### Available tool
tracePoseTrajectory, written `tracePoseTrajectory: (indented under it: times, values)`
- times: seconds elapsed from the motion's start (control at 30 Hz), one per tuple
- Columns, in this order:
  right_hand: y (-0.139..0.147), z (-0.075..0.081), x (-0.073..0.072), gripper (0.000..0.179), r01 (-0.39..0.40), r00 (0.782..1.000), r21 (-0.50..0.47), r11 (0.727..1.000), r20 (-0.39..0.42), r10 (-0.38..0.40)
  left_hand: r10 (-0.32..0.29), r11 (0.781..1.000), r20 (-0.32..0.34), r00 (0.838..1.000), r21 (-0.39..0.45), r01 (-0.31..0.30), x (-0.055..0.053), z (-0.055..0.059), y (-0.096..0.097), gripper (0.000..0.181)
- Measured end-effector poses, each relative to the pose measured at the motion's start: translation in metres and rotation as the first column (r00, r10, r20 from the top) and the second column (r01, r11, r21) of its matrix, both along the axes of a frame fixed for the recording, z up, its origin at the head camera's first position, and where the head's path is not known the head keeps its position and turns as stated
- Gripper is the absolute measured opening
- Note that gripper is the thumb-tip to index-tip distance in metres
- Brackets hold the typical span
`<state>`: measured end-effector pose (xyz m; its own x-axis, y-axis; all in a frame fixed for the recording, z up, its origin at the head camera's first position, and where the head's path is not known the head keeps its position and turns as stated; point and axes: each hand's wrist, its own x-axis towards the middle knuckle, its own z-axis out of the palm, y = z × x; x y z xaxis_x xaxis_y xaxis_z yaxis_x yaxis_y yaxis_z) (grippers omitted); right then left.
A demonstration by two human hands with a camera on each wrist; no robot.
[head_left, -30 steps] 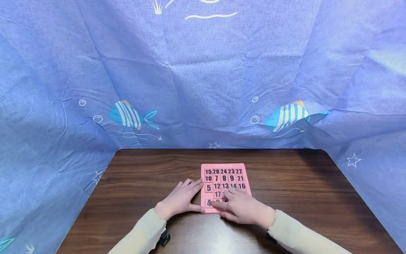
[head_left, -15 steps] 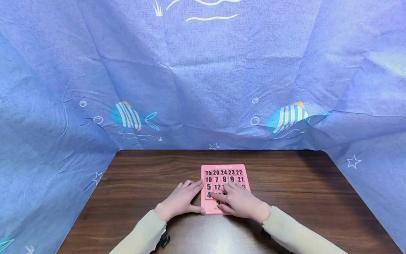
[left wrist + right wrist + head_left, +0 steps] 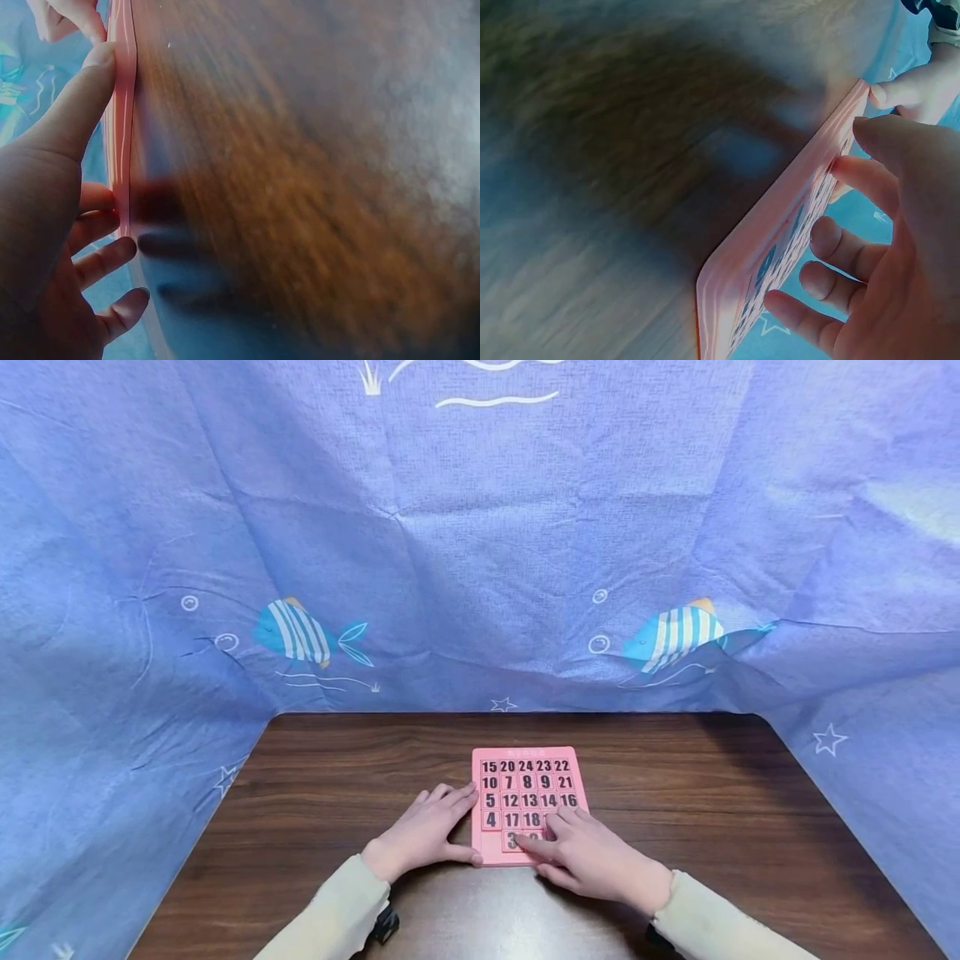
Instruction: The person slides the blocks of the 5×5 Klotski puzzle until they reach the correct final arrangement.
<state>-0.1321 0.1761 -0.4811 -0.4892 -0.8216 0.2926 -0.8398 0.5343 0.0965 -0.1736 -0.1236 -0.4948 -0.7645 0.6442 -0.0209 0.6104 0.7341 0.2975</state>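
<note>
A pink number sliding puzzle [image 3: 525, 752] lies flat on the table, its square tiles printed with black numbers. My left hand [image 3: 423, 829] rests at its left side, fingertips on the edge and thumb at the near-left corner. In the left wrist view, the thumb [image 3: 79, 94] touches the pink rim [image 3: 124, 135]. My right hand [image 3: 596, 852] is over the near-right part, its index fingertip on the 3 tile [image 3: 511, 841]. A bare pink gap [image 3: 491, 842] shows left of that tile, below the 4 tile [image 3: 491, 820]. The right hand hides several tiles of the lower rows.
The dark wood-grain table [image 3: 352, 760] extends around the puzzle on all sides. Behind it and at both sides hangs a blue cloth [image 3: 480, 568] with fish and star prints. Pale sleeves [image 3: 330, 902] cover the forearms, and a black strap device [image 3: 386, 925] sits under the left wrist.
The 4 tile has slid up one row under the right index finger, leaving the near-left corner gap. The right finger has since shifted down to the 3 tile. The left hand stays put.
</note>
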Motion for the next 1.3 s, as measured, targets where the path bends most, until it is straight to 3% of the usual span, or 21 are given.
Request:
tracePoseTrajectory:
  times: [0.33, 0.83, 1.3]
  values:
    - [-0.028, 0.001, 0.002, 0.046, 0.023, 1.000, 0.039, 0.999, -0.002, -0.023, -0.002, 1.000, -0.006, 1.000, -0.008, 0.002, 0.002, 0.003, 0.000, 0.097]
    - [0.024, -0.003, 0.007, 0.045, 0.048, 0.999, -0.035, 0.998, -0.004, -0.048, 0.006, 1.000, 0.017, 1.000, 0.000, -0.006, 0.000, 0.004, -0.001, 0.098]
    - [-0.002, -0.010, 0.005, 0.046, 0.041, 0.998, -0.019, 0.999, -0.035, -0.042, 0.008, 1.000, 0.028, 1.000, -0.009, -0.008, 0.001, 0.002, -0.001, 0.097]
